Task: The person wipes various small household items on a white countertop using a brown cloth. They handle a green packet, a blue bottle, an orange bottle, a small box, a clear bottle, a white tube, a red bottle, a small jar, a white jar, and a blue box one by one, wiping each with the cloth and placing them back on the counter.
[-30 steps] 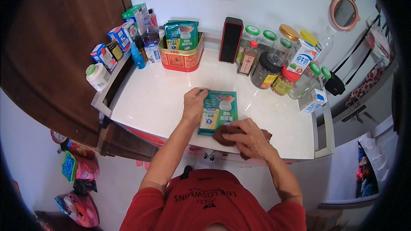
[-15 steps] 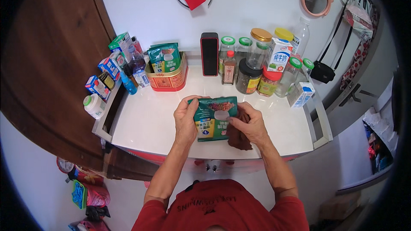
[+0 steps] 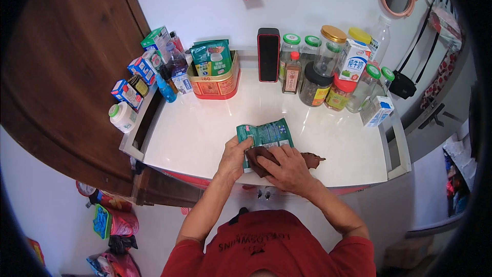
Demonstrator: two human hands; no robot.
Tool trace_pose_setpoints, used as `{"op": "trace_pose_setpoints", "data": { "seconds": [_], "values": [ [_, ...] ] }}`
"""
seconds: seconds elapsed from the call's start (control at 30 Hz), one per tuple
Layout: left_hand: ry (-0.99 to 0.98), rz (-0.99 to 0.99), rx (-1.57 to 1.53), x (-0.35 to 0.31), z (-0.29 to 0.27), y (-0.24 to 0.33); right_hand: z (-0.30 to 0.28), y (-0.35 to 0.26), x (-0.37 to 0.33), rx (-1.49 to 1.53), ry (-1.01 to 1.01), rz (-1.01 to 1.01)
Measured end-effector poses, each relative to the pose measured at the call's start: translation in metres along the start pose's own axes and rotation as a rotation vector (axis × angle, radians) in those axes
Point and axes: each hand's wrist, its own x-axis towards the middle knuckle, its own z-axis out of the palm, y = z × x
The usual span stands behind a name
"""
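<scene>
A green food packet (image 3: 271, 132) is held above the front part of the white cabinet top (image 3: 205, 128), its text-covered side facing up. My left hand (image 3: 233, 158) grips the packet's left edge, thumb on top. My right hand (image 3: 287, 168) presses a bunched brown cloth (image 3: 260, 160) onto the packet's lower part, and one end of the cloth sticks out to the right of the hand. Similar green packets (image 3: 218, 56) stand in a red and gold tin (image 3: 215, 88) farther back on the left.
A black speaker (image 3: 268, 55) stands at the back. Right of it are glass jars (image 3: 313, 86), a sauce bottle (image 3: 291, 73) and milk cartons (image 3: 353, 60). Small boxes and bottles line the left side, with a white bottle (image 3: 122, 117) near the rail (image 3: 146, 123).
The packet has been turned over to its other side. My right hand has moved left with the brown cloth, which now lies over the packet. The whole view has shifted slightly.
</scene>
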Motion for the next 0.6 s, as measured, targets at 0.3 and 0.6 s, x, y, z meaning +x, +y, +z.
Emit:
{"op": "trace_pose_setpoints", "data": {
  "seconds": [0.3,0.6],
  "values": [
    [-0.019,-0.022,-0.093,0.003,0.001,0.0,0.0,0.042,0.005,-0.039,-0.066,0.595],
    [-0.097,-0.089,-0.221,0.005,-0.008,0.002,0.014,0.045,0.066,0.135,-0.313,0.437]
  ]
}}
